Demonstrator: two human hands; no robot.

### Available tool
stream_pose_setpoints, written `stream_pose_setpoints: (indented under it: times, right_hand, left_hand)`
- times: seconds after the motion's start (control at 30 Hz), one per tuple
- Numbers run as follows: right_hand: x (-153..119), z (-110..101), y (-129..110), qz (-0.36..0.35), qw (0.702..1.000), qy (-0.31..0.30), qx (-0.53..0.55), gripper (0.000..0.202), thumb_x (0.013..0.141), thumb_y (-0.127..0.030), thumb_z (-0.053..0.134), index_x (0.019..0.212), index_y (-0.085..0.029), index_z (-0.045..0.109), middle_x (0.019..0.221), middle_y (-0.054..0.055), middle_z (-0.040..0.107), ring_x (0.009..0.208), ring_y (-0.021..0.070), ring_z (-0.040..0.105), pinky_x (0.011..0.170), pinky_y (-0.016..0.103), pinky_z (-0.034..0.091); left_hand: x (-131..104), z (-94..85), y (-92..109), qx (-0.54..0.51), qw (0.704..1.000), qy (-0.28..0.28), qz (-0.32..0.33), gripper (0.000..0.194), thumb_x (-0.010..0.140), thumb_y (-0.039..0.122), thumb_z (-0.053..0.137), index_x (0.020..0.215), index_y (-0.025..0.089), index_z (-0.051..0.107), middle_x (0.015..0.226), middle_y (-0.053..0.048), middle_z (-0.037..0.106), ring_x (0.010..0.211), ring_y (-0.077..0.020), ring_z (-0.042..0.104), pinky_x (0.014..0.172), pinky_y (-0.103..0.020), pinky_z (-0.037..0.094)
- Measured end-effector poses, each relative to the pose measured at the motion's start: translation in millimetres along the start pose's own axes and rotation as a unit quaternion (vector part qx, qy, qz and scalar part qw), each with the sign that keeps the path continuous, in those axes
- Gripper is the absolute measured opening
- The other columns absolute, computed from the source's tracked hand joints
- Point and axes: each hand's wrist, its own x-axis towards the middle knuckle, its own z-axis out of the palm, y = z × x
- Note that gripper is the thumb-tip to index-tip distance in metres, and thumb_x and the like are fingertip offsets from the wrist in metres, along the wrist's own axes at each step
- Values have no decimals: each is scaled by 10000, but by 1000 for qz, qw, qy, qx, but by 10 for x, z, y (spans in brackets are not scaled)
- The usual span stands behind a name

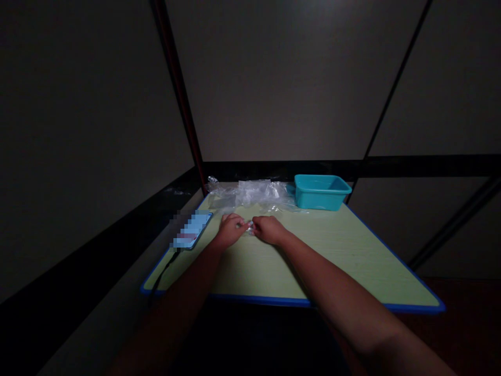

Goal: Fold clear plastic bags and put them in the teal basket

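Near the middle of the table, my left hand (230, 230) and my right hand (267, 230) meet almost fingertip to fingertip. Between them is a small, clear, shiny piece that looks like plastic (249, 230); it is too small and dim to name exactly. The fingers of both hands are pinched on it, from the left and from the right. Just beyond the hands lies a spread of crumpled clear plastic bags (258, 194).
A turquoise plastic basket (321, 201) stands at the back right of the pale table (344, 256), which has a blue edge. On the left lies a phone (193, 230) with a lit, blurred screen and a dark strap (166, 271). Walls rise behind and left.
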Motion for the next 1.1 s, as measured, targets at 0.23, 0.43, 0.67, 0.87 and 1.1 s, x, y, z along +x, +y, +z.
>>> stream_pose_setpoints:
  times: [0.23,0.43,0.67,0.87,1.1]
  right_hand:
    - [15,36,24,2,1000,0,4,136,802,-325,565,841,-199,596,839,42,670,752,164,582,608,246,292]
    - [10,15,39,3,999,1,34,128,787,-316,572,826,-198,600,818,33,658,731,150,559,620,235,300]
    - [-7,-19,54,-2,998,-14,58,73,763,-213,546,796,-193,608,799,19,650,717,133,547,633,227,310]
    - [-10,-36,41,2,999,-14,50,97,784,-237,531,807,-191,613,801,24,653,726,143,556,639,231,316]
    - [-7,-23,30,4,999,-13,52,136,797,-237,509,849,-191,625,824,35,662,736,145,561,651,230,321]
  left_hand:
    - [21,33,1,12,1000,1,1,128,771,224,564,657,194,616,871,-31,671,928,-184,561,890,-338,362]
    - [34,2,2,7,1000,-11,8,152,784,179,529,671,191,630,882,-30,677,922,-174,583,912,-344,355]
    - [35,-28,25,6,1000,-15,10,173,795,171,504,673,201,622,865,-18,674,919,-173,569,900,-336,364]
    - [-8,-101,109,3,1000,-4,16,85,800,253,551,769,216,621,880,-10,647,941,-184,534,902,-331,354]
    - [-38,-132,111,25,995,-55,76,130,698,279,692,824,248,677,996,-14,619,1034,-205,467,944,-334,323]
